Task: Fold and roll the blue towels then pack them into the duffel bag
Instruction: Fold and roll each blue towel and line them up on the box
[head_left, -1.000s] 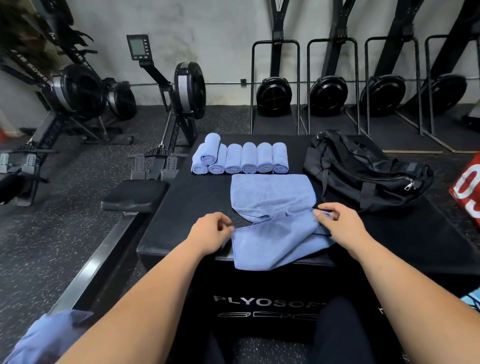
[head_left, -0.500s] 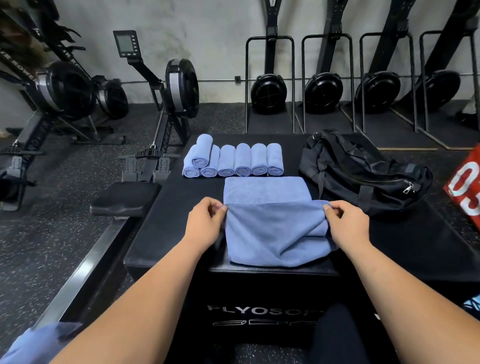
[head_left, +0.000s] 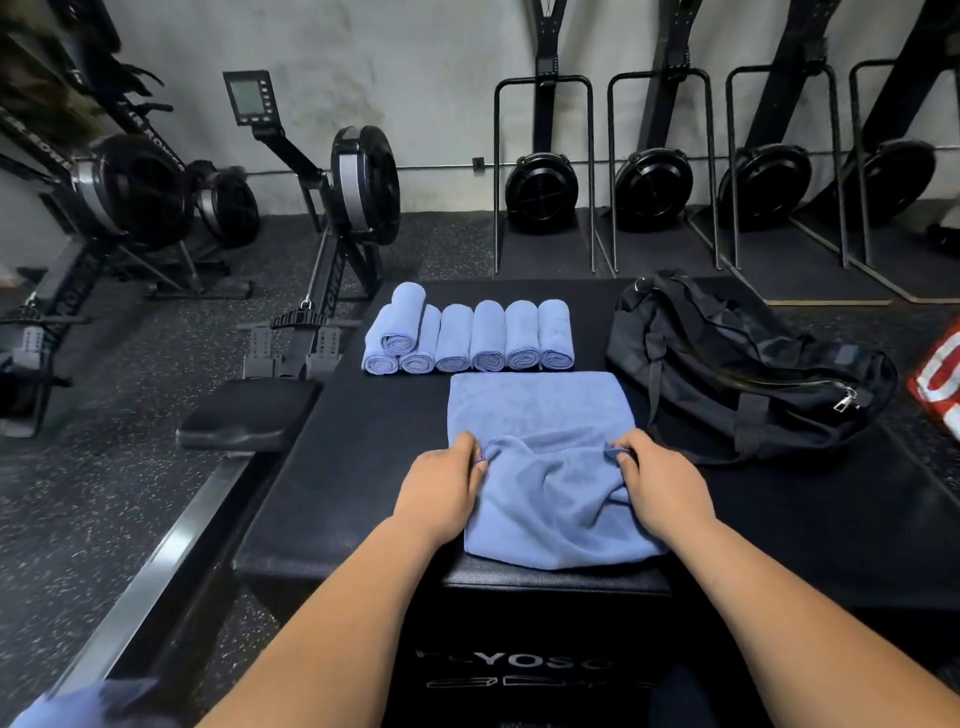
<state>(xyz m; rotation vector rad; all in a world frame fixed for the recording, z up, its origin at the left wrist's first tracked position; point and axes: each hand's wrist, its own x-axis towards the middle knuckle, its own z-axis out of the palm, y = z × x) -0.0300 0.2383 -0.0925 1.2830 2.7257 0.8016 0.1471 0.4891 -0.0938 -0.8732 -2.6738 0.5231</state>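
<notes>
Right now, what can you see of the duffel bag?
The duffel bag is black soft fabric, slumped on the black padded platform, right of the half-folded blue towel. Webbing straps wrap it; a curved zipper ends in a silver pull near its right end. Only the platform visibly touches it.

The black padded table (head_left: 363, 493) is carrying three groups of things. Along its far edge, six rolls (head_left: 488, 338) are lying side by side, touching, with their spiral ends facing the person. A seventh roll (head_left: 402, 317) is resting on top of the two leftmost ones. Just in front of the row, a blue towel (head_left: 540, 415) is lying spread out, its far part flat and its near part bunching into folds and reaching the table's front edge. To the right of the towel, a black bag (head_left: 727, 374) is sitting slumped, its zipper pull pointing right. White lettering (head_left: 519, 662) is showing on the table's front face.
</notes>
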